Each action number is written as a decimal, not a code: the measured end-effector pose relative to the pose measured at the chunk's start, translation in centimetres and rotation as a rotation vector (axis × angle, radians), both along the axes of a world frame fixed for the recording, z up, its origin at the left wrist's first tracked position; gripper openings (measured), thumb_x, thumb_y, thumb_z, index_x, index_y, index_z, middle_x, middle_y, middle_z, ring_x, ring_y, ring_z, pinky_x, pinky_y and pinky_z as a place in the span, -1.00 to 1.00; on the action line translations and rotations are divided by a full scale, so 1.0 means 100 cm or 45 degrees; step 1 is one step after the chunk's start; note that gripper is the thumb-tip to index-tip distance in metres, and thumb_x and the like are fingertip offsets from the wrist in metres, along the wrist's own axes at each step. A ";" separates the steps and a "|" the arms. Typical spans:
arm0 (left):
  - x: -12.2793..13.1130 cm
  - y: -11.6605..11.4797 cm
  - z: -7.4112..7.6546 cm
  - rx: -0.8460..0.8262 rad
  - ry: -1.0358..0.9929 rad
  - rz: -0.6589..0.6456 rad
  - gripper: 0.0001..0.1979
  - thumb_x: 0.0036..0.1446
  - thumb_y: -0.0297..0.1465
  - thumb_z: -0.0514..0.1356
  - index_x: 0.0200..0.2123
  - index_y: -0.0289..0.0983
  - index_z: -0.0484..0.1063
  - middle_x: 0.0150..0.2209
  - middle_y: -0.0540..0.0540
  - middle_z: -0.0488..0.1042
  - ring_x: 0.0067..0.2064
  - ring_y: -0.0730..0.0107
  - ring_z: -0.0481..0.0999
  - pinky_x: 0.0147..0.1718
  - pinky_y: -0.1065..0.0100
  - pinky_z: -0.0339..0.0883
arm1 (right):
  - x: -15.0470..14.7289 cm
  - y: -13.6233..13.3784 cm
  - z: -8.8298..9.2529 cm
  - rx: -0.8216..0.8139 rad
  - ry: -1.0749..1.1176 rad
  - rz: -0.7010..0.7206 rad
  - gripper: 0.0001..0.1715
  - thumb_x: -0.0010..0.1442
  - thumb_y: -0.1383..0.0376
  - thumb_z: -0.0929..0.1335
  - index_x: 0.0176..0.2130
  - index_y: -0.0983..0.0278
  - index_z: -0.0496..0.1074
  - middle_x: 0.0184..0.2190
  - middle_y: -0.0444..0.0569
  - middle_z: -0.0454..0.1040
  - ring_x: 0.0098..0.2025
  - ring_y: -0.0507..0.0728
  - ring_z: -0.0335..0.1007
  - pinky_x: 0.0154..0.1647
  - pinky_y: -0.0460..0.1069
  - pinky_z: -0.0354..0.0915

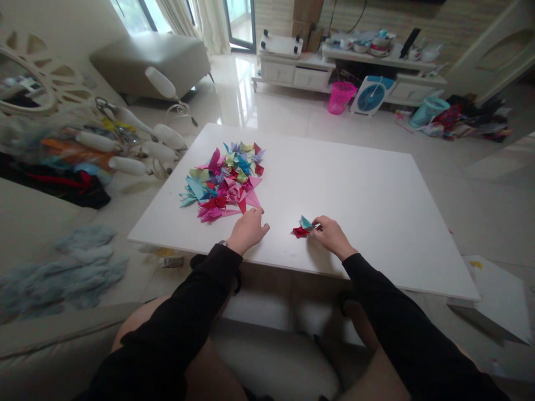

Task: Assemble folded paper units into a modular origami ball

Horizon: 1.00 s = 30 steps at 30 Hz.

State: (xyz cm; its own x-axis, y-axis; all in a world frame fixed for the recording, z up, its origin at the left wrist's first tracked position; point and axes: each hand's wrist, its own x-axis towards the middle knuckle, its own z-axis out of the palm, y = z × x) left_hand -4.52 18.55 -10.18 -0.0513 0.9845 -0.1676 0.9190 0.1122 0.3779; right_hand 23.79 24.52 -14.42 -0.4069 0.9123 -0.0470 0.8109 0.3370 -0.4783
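A heap of folded origami paper cranes (pixel 229 184) in pink, red, blue, green and purple lies on the left part of the white table (pixel 346 184). My left hand (pixel 247 229) rests at the heap's near edge by a pink paper point, thumb held apart from the fingers, with nothing visible between them. Right of it, my right hand (pixel 330 234) pinches a light blue origami crane (pixel 306 223) by one end. A red origami crane (pixel 300 232) lies on the table just under and in front of the blue one; whether they touch is unclear.
The table's near edge runs below my forearms. A white-shaded lamp (pixel 156 150) stands off its left side. Beyond are a grey bench (pixel 154 58), a pink basket (pixel 340 99), a blue-and-white fan (pixel 371 96) and a low cabinet (pixel 276 72). A white panel (pixel 497 289) sits at lower right.
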 end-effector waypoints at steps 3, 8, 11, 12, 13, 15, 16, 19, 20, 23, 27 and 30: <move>0.000 0.001 -0.003 -0.050 0.046 0.017 -0.57 0.25 -0.28 0.14 0.12 -0.35 0.36 0.06 -0.33 0.48 0.12 0.01 0.48 0.06 0.15 0.36 | 0.002 0.000 -0.001 -0.012 0.007 0.022 -0.82 0.16 0.49 0.35 -0.27 0.28 0.51 -0.27 -0.02 0.52 -0.30 0.08 0.44 -0.19 -0.05 0.29; 0.002 0.001 -0.004 -0.085 0.088 0.028 -0.52 0.24 -0.25 0.12 0.17 -0.35 0.34 0.09 -0.33 0.46 0.12 0.00 0.47 0.07 0.15 0.36 | 0.004 0.000 -0.002 -0.010 0.046 0.058 -0.79 0.15 0.50 0.33 -0.27 0.28 0.52 -0.27 -0.01 0.53 -0.29 0.08 0.43 -0.18 -0.04 0.29; -0.001 0.002 -0.006 -0.108 0.098 0.053 -0.51 0.23 -0.24 0.11 0.16 -0.36 0.34 0.11 -0.34 0.43 0.13 -0.03 0.46 0.08 0.12 0.37 | 0.003 -0.002 0.000 -0.035 0.074 0.062 -0.82 0.17 0.48 0.34 -0.26 0.28 0.51 -0.26 -0.02 0.53 -0.29 0.08 0.43 -0.18 -0.05 0.30; -0.004 0.003 -0.007 -0.114 0.110 0.078 -0.51 0.22 -0.23 0.11 0.15 -0.36 0.35 0.11 -0.35 0.43 0.13 -0.05 0.46 0.07 0.09 0.37 | 0.003 -0.003 0.001 -0.040 0.080 0.066 -0.83 0.17 0.47 0.34 -0.25 0.28 0.51 -0.24 -0.01 0.52 -0.28 0.07 0.44 -0.19 -0.06 0.31; -0.007 0.004 -0.008 -0.117 0.129 0.113 -0.50 0.22 -0.22 0.11 0.14 -0.37 0.36 0.11 -0.37 0.42 0.14 -0.08 0.44 0.08 0.07 0.37 | 0.002 -0.004 0.003 -0.039 0.082 0.070 -0.83 0.18 0.46 0.34 -0.24 0.27 0.50 -0.23 -0.01 0.52 -0.27 0.07 0.44 -0.19 -0.06 0.31; -0.017 0.008 -0.011 -0.108 0.179 0.194 -0.50 0.21 -0.20 0.11 0.12 -0.39 0.37 0.14 -0.40 0.40 0.19 -0.14 0.40 0.11 0.02 0.35 | 0.002 -0.006 0.008 -0.028 0.067 0.076 -0.85 0.19 0.44 0.36 -0.22 0.26 0.50 -0.20 -0.01 0.51 -0.24 0.08 0.45 -0.18 -0.06 0.30; -0.022 0.010 -0.013 -0.100 0.199 0.233 -0.49 0.21 -0.19 0.11 0.12 -0.39 0.37 0.19 -0.41 0.37 0.22 -0.17 0.36 0.13 -0.01 0.33 | 0.001 -0.007 0.012 -0.021 0.053 0.078 -0.85 0.20 0.42 0.36 -0.21 0.26 0.50 -0.19 -0.01 0.50 -0.22 0.09 0.45 -0.18 -0.06 0.30; -0.037 0.016 -0.019 -0.089 0.207 0.301 -0.49 0.21 -0.19 0.11 0.14 -0.36 0.37 0.34 -0.40 0.22 0.31 -0.23 0.24 0.19 -0.09 0.27 | 0.003 -0.011 0.024 -0.001 0.007 0.081 -0.86 0.23 0.38 0.36 -0.18 0.24 0.51 -0.18 -0.02 0.50 -0.20 0.10 0.46 -0.16 -0.04 0.28; -0.041 0.017 -0.021 -0.087 0.190 0.302 -0.49 0.21 -0.19 0.11 0.14 -0.34 0.37 0.38 -0.37 0.17 0.33 -0.24 0.22 0.20 -0.11 0.26 | 0.004 -0.013 0.028 0.009 -0.005 0.085 -0.86 0.25 0.36 0.35 -0.17 0.24 0.50 -0.17 -0.02 0.50 -0.20 0.10 0.47 -0.16 -0.04 0.28; -0.049 0.021 -0.027 -0.074 0.132 0.266 -0.52 0.21 -0.20 0.11 0.12 -0.32 0.39 0.44 -0.32 0.10 0.35 -0.28 0.19 0.22 -0.15 0.24 | 0.008 -0.019 0.038 0.045 -0.034 0.091 -0.86 0.27 0.33 0.35 -0.15 0.23 0.50 -0.16 -0.02 0.50 -0.18 0.12 0.47 -0.17 -0.03 0.27; -0.053 0.029 -0.038 -0.065 0.123 0.261 -0.53 0.20 -0.22 0.10 0.09 -0.35 0.41 0.39 -0.38 0.16 0.32 -0.27 0.23 0.22 -0.13 0.24 | 0.019 -0.025 0.046 0.086 -0.037 0.077 -0.87 0.28 0.31 0.36 -0.15 0.22 0.49 -0.15 -0.01 0.50 -0.19 0.12 0.47 -0.17 -0.02 0.28; -0.054 0.035 -0.046 -0.071 0.142 0.259 -0.56 0.20 -0.24 0.11 0.06 -0.37 0.42 0.27 -0.42 0.29 0.24 -0.18 0.34 0.22 -0.04 0.26 | 0.029 -0.029 0.050 0.100 -0.038 0.054 -0.86 0.28 0.33 0.34 -0.15 0.22 0.49 -0.14 -0.02 0.51 -0.19 0.12 0.48 -0.15 -0.01 0.29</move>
State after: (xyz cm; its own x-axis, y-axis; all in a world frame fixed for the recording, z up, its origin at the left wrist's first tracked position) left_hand -9.89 22.07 -14.77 -0.2685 0.9415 -0.2036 0.9112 0.3169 0.2633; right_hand 26.68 21.61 -9.38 -0.4448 0.8956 0.0117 0.8085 0.4070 -0.4250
